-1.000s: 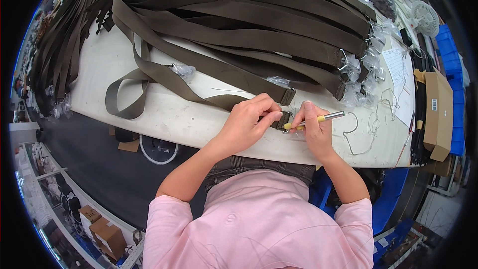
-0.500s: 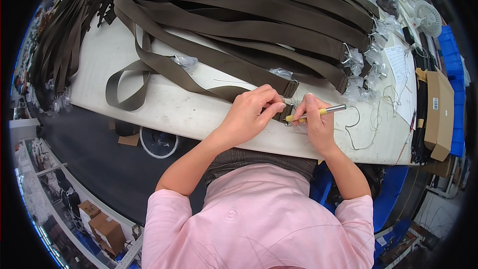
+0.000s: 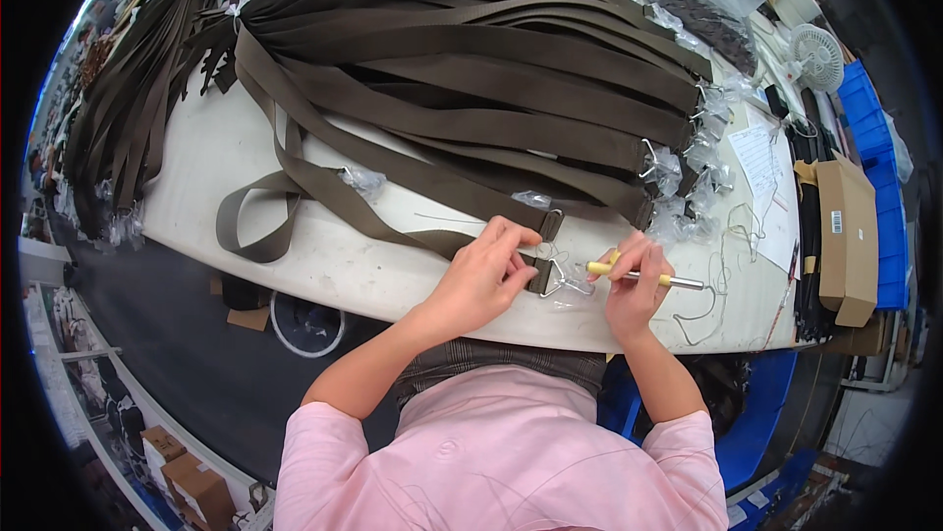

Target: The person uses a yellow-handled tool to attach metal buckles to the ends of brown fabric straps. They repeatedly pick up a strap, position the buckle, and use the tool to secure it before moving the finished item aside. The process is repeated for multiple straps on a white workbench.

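Observation:
A dark olive webbing strap (image 3: 432, 239) ends at a silver wire-like metal buckle (image 3: 554, 281). My left hand (image 3: 487, 276) pinches that strap end between thumb and fingers, just left of the buckle. To the right, my right hand (image 3: 636, 287) is closed around a slim pen-like tool (image 3: 685, 283) with a yellow grip and a silver shaft. The tool lies nearly level, its yellow end toward the buckle but apart from it. A crumpled piece of clear plastic (image 3: 578, 279) sits between the buckle and my right hand. Whatever tip the tool has is too small to make out.
Many more olive straps (image 3: 462, 89) lie bundled across the white table (image 3: 324, 236), their metal ends wrapped in clear plastic at the right. A loose thread (image 3: 702, 320), a paper sheet (image 3: 761, 172), a small fan (image 3: 815, 55) and a cardboard box (image 3: 847, 236) are on the right.
My right hand has drawn back rightward from the strap end with the tool, which is now tilted the other way. The metal buckle shows more plainly. The whole view has shifted slightly.

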Demonstrator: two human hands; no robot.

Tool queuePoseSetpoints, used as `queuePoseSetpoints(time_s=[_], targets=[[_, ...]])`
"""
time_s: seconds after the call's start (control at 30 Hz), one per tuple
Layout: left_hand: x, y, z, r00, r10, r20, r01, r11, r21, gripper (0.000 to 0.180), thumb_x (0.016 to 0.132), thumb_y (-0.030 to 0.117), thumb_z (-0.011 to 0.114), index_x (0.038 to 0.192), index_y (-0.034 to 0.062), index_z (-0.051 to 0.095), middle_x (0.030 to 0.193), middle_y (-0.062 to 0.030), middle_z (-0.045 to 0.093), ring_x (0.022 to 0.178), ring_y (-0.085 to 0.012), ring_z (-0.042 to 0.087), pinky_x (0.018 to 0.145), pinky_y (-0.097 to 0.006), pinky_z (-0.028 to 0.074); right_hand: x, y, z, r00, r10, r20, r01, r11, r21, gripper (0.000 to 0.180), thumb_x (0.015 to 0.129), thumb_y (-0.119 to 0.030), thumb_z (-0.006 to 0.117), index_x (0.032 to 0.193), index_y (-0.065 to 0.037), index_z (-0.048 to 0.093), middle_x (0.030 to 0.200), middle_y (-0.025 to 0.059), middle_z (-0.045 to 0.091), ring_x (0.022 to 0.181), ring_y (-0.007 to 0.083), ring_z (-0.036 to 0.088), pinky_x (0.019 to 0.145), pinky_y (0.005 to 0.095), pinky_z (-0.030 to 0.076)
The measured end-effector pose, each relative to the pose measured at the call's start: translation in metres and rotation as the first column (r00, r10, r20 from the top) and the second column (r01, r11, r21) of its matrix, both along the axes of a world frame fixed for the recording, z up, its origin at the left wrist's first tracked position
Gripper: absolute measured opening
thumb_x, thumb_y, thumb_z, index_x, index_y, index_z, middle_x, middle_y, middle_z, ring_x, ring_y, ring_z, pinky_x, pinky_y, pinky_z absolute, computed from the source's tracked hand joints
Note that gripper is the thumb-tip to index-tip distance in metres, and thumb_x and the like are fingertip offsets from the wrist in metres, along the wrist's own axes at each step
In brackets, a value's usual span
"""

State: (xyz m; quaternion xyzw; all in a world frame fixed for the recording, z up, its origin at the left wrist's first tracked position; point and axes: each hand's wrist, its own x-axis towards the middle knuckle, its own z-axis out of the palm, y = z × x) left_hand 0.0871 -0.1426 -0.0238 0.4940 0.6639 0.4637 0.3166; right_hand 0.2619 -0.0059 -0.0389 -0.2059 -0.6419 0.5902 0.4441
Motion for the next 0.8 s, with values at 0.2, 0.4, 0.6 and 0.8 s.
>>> queuePoseSetpoints(time_s=[0.2, 0.4, 0.6, 0.8], targets=[[0.012, 0.023, -0.015, 0.947, 0.058, -0.317, -0.021, 0.992, 0.122, 0.009, 0.092, 0.008, 0.071, 0.091, 0.0005, 0.067, 0.089, -0.0128, 0.06, 0.073, -0.0269, 0.064, 0.063, -0.039, 0.05, -0.006, 0.004, 0.006, 0.999, 0.028, 0.025, -0.023, 0.983, -0.182, 0.056, 0.112, -0.034, 0.034, 0.067, -0.005, 0.049, 0.067, 0.0046, 0.042, 0.045, 0.0119, 0.043, 0.044, 0.0296, 0.053], [-0.005, 0.025, -0.015, 0.998, 0.008, -0.067, -0.008, 1.0, -0.003, 0.013, 0.096, 0.009, 0.067, 0.092, -0.0031, 0.065, 0.082, -0.0106, 0.065, 0.067, -0.0193, 0.069, 0.061, -0.031, 0.052, -0.014, 0.006, -0.005, 0.974, 0.117, 0.196, -0.036, 0.926, -0.375, 0.057, 0.111, -0.044, 0.039, 0.073, -0.005, 0.055, 0.065, 0.0038, 0.057, 0.052, 0.0118, 0.062, 0.044, 0.0211, 0.033], [-0.003, 0.024, -0.008, 0.999, 0.041, 0.005, -0.04, 0.997, -0.073, 0.014, 0.098, 0.009, 0.066, 0.092, -0.0042, 0.064, 0.08, -0.0097, 0.069, 0.071, -0.0153, 0.071, 0.063, -0.028, 0.054, -0.016, 0.003, 0.003, 0.954, 0.142, 0.262, -0.03, 0.921, -0.389, 0.056, 0.111, -0.044, 0.043, 0.075, -0.003, 0.055, 0.068, 0.0051, 0.057, 0.053, 0.0155, 0.063, 0.047, 0.0243, 0.046], [-0.002, 0.025, -0.009, 0.997, 0.069, 0.035, -0.065, 0.992, -0.107, 0.016, 0.097, 0.011, 0.067, 0.092, -0.0041, 0.065, 0.079, -0.009, 0.07, 0.072, -0.0144, 0.07, 0.065, -0.027, 0.054, -0.018, 0.001, 0.003, 0.954, 0.152, 0.259, -0.038, 0.916, -0.399, 0.053, 0.111, -0.041, 0.044, 0.077, -0.001, 0.057, 0.07, 0.0054, 0.057, 0.054, 0.0139, 0.061, 0.05, 0.0256, 0.052]])
